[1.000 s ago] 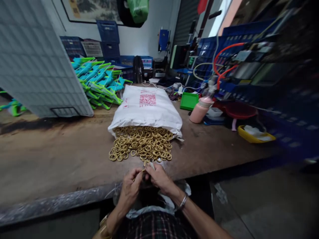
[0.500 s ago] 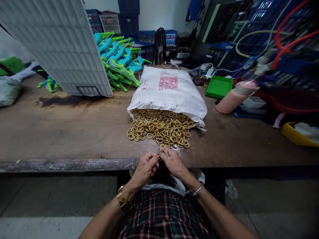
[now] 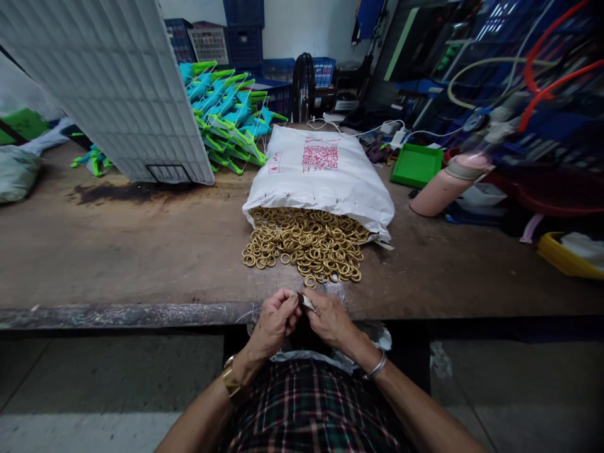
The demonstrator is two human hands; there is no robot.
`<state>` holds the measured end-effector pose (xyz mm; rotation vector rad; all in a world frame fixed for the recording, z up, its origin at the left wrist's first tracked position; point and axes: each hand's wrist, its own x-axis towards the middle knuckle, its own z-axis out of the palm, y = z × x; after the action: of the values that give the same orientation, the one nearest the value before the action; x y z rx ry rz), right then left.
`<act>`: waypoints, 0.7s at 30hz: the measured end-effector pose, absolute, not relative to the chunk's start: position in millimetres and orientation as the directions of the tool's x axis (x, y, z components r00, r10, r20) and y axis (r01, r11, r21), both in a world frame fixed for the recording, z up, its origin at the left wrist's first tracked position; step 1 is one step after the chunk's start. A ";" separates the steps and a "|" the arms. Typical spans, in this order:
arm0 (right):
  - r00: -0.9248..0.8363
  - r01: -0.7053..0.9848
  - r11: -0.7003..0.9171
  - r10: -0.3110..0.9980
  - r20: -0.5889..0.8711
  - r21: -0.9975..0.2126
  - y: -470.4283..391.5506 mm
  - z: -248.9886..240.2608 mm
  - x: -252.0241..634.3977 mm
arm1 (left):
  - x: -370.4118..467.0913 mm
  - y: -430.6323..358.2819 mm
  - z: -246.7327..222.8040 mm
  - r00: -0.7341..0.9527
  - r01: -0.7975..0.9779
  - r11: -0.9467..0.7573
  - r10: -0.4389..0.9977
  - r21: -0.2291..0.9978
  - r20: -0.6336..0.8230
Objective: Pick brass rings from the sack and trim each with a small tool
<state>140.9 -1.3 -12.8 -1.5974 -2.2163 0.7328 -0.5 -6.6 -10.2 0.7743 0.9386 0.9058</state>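
Observation:
My left hand (image 3: 278,314) is closed in a pinch at the table's front edge; whatever is between its fingertips is too small to make out. Close beside it, my right hand (image 3: 329,316) is closed round a small knife-like tool (image 3: 307,302), pale with a dark tip that points toward the left fingertips. Just beyond both hands lies a heap of brass-coloured rings (image 3: 321,248). They spill from the open mouth of a white sack (image 3: 321,182) with red print, lying on its side.
On the wooden table (image 3: 117,251) a white ribbed panel (image 3: 127,94) stands at left, before stacked green and blue plastic parts (image 3: 231,119). A green tray (image 3: 416,165), a pink cylinder (image 3: 443,187) with hoses and a yellow tray (image 3: 569,255) are at right.
The tool in my right hand has turned and shows more of its pale side. One ring at the front of the heap now shows clear of my fingers. My left hand has hardly moved.

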 end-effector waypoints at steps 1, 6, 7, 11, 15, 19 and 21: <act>-0.334 0.783 0.251 0.941 -0.045 -0.569 -1.3 -12.8 141.0 | -0.6 -6.7 -11.0 0.303 -0.287 0.412 0.895 0.865 -0.326; -0.356 0.781 0.259 0.932 -0.065 -0.568 -1.4 -10.1 140.6 | -1.5 -6.8 -13.7 0.307 -0.244 0.391 0.899 0.887 -0.312; -0.360 0.781 0.260 0.930 -0.069 -0.568 -1.6 -9.4 140.4 | -1.7 -6.8 -13.5 0.306 -0.234 0.384 0.901 0.893 -0.307; -0.363 0.792 0.260 0.928 -0.084 -0.552 -2.7 -8.2 140.1 | -1.5 -7.1 -9.2 0.301 -0.192 0.366 0.905 0.910 -0.301; -0.361 0.816 0.271 0.929 -0.085 -0.512 -3.3 -7.4 140.6 | -0.4 -7.5 -4.9 0.272 -0.154 0.361 0.910 0.920 -0.311; -0.371 0.842 0.272 0.919 -0.134 -0.466 -3.0 -4.0 139.2 | -1.0 -7.8 -8.3 0.251 -0.115 0.294 0.933 0.949 -0.259; -0.365 0.858 0.261 0.915 -0.169 -0.441 -3.4 -2.2 137.4 | -2.4 -8.9 -10.7 0.260 -0.099 0.279 0.934 0.955 -0.246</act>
<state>137.4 -3.4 -2.2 -1.6950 -2.3964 0.7145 -2.4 -8.9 -10.7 1.0251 1.0486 0.8977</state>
